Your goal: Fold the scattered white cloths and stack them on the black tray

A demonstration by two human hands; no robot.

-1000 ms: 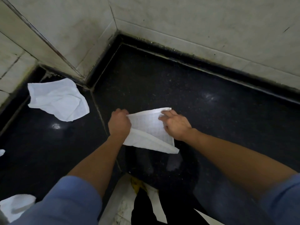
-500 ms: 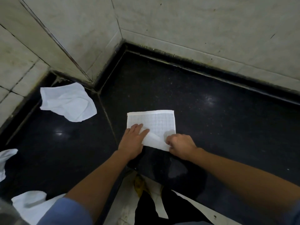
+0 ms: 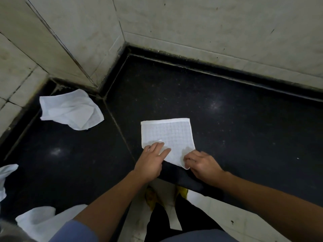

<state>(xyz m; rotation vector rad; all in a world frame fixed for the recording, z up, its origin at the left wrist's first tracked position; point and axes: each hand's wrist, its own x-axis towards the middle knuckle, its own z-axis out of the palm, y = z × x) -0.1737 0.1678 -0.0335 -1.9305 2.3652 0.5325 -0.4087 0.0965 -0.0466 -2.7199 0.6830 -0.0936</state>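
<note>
- The folded white cloth (image 3: 168,135) lay flat on the black counter (image 3: 236,137).
- The left hand (image 3: 150,163) pressed its near-left part — fingers straight and flat.
- The right hand (image 3: 202,164) pinched its near-right corner.
- A crumpled white cloth (image 3: 70,110) sat well apart, far left on the counter.

We see open room across the right half of the black counter (image 3: 244,137), back to the tiled wall (image 3: 218,23). On the left, a jutting wall corner (image 3: 78,41) and a crumpled cloth (image 3: 70,110) crowd the rear. An edge cloth (image 3: 7,175) and a cloth heap (image 3: 40,222) line the left side. The flat cloth (image 3: 167,135) lies by the front edge.
</note>
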